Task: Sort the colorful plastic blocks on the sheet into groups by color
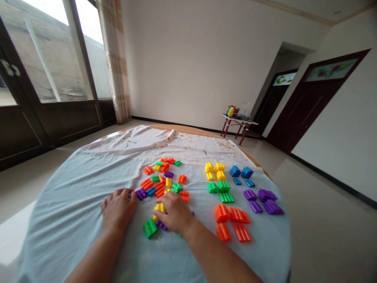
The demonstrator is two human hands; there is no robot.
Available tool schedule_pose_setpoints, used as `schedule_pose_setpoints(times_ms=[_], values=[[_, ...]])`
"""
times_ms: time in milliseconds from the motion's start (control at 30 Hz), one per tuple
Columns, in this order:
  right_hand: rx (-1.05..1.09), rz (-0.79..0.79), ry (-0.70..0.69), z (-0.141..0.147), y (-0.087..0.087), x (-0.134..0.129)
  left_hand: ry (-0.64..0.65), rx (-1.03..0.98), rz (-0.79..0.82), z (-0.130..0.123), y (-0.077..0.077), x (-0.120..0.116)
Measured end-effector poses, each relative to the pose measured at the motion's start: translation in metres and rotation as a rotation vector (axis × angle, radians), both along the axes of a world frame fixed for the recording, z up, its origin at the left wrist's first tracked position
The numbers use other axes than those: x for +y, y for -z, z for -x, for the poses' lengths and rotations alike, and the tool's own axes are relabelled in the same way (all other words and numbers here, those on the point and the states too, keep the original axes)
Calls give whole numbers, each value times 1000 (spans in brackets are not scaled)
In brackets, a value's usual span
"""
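Observation:
A mixed spread of orange, green, yellow, blue and purple ribbed plastic pieces lies mid-table. My left hand rests on the cloth at its left edge, fingers spread, beside some purple pieces. Over the near part of the spread is my right hand, its thumb and fingers around a yellow piece. Close to it lies a green piece. On the right, pieces lie grouped by colour: yellow, green, blue, purple and orange.
The round table wears a pale blue cloth and a stained white cloth. Beyond stands a small table with a colourful bag and a clear plastic bag. Windows are at the left, dark red doors at the right.

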State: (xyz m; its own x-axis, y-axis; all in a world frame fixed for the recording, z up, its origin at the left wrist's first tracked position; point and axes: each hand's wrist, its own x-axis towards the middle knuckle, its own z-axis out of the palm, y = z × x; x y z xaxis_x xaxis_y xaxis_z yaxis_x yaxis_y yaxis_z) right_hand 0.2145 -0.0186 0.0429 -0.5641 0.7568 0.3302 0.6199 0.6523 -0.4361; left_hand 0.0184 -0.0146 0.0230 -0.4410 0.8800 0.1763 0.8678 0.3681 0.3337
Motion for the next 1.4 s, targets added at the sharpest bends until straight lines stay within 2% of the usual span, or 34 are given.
schedule_pose_setpoints(times_ms=[133, 267, 433, 567, 733, 833, 967, 1100, 1167, 1267, 1400], values=[[-141, 17, 132, 11, -7, -1, 8, -6, 13, 1, -1, 1], [-299, 40, 172, 14, -17, 1, 33, -8, 10, 5, 3, 3], [-413, 80, 244, 6, -28, 3, 31, -9, 32, 8, 3, 4], [-462, 134, 257, 1, -33, 2, 29, 17, 55, 8, 2, 6], [-420, 113, 210, -4, -33, -2, -8, 68, 94, 9, 7, 10], [-310, 104, 242, -21, -34, 4, -13, 76, 93, 11, 9, 11], [-167, 19, 415, -71, -42, 33, -5, 51, 114, 11, 8, 9], [-248, -36, 692, -125, -52, 71, 3, 41, 107, 10, 7, 9], [-323, -42, 776, -143, -53, 87, 1, 43, 102, 10, 7, 10], [-392, -26, 830, -156, -50, 103, 3, 47, 100, 11, 8, 11], [-462, 16, 881, -156, -39, 115, 4, 36, 107, 12, 8, 11]])
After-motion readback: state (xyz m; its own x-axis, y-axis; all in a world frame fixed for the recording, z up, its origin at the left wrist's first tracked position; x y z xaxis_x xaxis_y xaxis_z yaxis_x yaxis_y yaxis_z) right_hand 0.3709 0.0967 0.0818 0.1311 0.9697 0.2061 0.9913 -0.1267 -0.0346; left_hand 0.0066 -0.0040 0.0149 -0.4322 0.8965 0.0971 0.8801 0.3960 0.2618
